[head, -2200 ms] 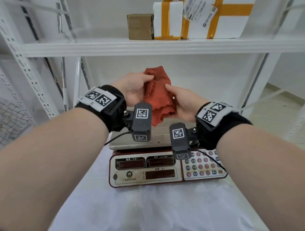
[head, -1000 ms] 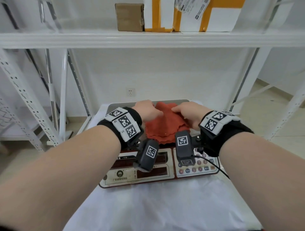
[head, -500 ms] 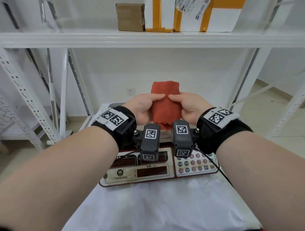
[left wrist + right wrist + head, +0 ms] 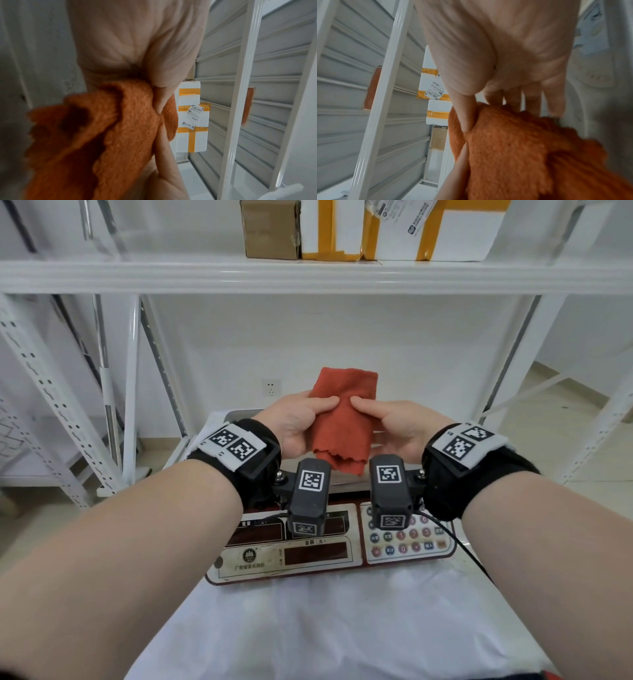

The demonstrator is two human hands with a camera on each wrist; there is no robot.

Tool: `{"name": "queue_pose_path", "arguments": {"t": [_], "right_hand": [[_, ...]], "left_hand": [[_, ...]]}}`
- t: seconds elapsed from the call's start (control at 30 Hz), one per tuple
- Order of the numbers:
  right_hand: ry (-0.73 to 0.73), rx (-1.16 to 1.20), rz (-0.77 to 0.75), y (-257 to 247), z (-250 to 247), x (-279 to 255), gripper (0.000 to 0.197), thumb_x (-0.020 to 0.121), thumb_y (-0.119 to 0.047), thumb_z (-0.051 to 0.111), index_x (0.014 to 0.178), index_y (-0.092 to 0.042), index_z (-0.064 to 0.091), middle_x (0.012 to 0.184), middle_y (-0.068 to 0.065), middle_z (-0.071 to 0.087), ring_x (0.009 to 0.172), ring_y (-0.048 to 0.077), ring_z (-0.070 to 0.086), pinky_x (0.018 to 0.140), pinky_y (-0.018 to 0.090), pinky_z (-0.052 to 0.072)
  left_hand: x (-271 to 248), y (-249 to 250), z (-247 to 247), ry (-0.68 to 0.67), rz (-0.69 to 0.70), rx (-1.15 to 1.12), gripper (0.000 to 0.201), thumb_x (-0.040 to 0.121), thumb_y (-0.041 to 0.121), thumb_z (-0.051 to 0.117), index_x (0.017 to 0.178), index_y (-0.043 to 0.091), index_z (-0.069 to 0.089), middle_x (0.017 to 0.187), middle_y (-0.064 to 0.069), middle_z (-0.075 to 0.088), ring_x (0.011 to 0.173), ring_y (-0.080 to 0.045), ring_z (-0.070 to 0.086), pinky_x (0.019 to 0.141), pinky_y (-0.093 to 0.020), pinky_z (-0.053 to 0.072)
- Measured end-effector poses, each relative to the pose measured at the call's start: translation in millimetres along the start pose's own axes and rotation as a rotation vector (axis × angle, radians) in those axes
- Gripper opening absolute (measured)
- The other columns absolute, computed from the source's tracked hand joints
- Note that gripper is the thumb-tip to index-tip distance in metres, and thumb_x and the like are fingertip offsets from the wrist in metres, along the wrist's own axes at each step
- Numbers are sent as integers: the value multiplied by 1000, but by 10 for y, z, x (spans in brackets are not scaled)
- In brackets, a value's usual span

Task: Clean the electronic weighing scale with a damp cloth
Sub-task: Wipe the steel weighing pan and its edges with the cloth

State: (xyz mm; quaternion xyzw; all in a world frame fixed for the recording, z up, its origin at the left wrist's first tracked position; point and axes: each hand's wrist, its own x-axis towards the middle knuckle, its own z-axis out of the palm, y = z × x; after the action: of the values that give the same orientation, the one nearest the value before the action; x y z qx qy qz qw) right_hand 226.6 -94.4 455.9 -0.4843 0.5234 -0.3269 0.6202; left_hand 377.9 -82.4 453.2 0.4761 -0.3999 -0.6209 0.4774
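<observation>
White shelving fills the background, parcels (image 4: 394,227) along the upper frame edge. At lower centre an electronic weighing scale (image 4: 329,546) sits on a white-covered table (image 4: 325,628). Above it, left hand (image 4: 294,426) and right hand (image 4: 397,428) each pinch the folded orange cloth (image 4: 342,419), thumbs in front.

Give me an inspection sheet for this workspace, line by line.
Surface: white sheet covers the table.
Job's things: electronic weighing scale sits on the sheet; red cloth, folded, is held up above the scale's platform.
Clutter: nothing seen on the table.
Hands: left hand and right hand each pinch the cloth by thumb and fingers.
Cables: black cable runs from the right wrist camera past the keypad.
Surroundings: white shelf overhead carries a cardboard box and taped parcels; wall socket behind.
</observation>
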Motion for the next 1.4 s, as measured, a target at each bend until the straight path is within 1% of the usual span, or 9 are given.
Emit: {"name": "queue_pose_path", "arguments": {"t": [0.17,0.23,0.37,0.57,0.73,0.83,0.97,1.13,1.4], "right_hand": [[263,25,-172,6,-6,70,14,89,-14,61,102,-10,60,105,11,66,90,24,64,80,39,55],[515,-216,-275,7,-110,114,11,82,-19,64,90,-13,60,108,12,66,99,29,63,92,37,50],[784,-796,-402,38,-293,1,26,93,-33,51,111,-14,55,113,5,64,107,29,58,81,29,40],[372,-1453,-219,315,-221,137,32,94,-35,44,118,-18,57,103,6,49,106,28,52,95,34,43],[261,-1505,-251,282,-20,186,27,94,-32,40,90,-13,57,100,11,58,103,26,51,88,33,45],[182,-1413,-341,363,178,167,34,92,-39,44,112,-20,64,115,10,54,107,26,51,91,36,47],[305,-1478,-399,540,69,125,40,95,-46,36,133,-37,47,125,6,43,118,28,37,98,42,38],[599,-1336,-154,629,-341,162,43,97,-36,32,134,-20,45,141,13,36,130,33,33,106,47,28],[321,-1320,-256,553,-84,154,40,101,-24,30,137,-12,44,140,17,41,127,34,42,105,38,34]], "left_hand": [[2,31,-83,149,65,316,9,90,13,60,85,14,53,81,-3,60,68,-15,58,56,-29,53],[2,45,-183,168,35,389,9,90,12,60,85,13,54,79,-4,55,64,-15,55,58,-30,54],[5,12,-305,221,20,575,9,90,13,58,82,15,54,78,-3,57,66,-15,55,66,-32,52],[-21,-92,-292,222,81,837,10,88,14,53,80,17,59,81,-4,61,72,-18,57,72,-32,53],[-67,-142,-321,248,163,1058,13,88,16,55,92,12,67,100,-9,69,96,-25,64,81,-29,50],[-88,-151,-310,249,190,1117,11,88,18,56,90,15,66,101,-7,70,97,-24,63,81,-27,47],[-147,-158,-348,278,217,1174,17,89,17,54,96,12,68,99,-5,69,94,-23,62,81,-25,44],[-253,-162,-549,342,200,1209,21,90,16,51,101,11,68,108,-4,67,104,-22,59,86,-26,42],[-408,-277,-769,379,185,1259,23,91,24,50,108,20,65,111,2,64,108,-18,56,85,-25,40]]}}
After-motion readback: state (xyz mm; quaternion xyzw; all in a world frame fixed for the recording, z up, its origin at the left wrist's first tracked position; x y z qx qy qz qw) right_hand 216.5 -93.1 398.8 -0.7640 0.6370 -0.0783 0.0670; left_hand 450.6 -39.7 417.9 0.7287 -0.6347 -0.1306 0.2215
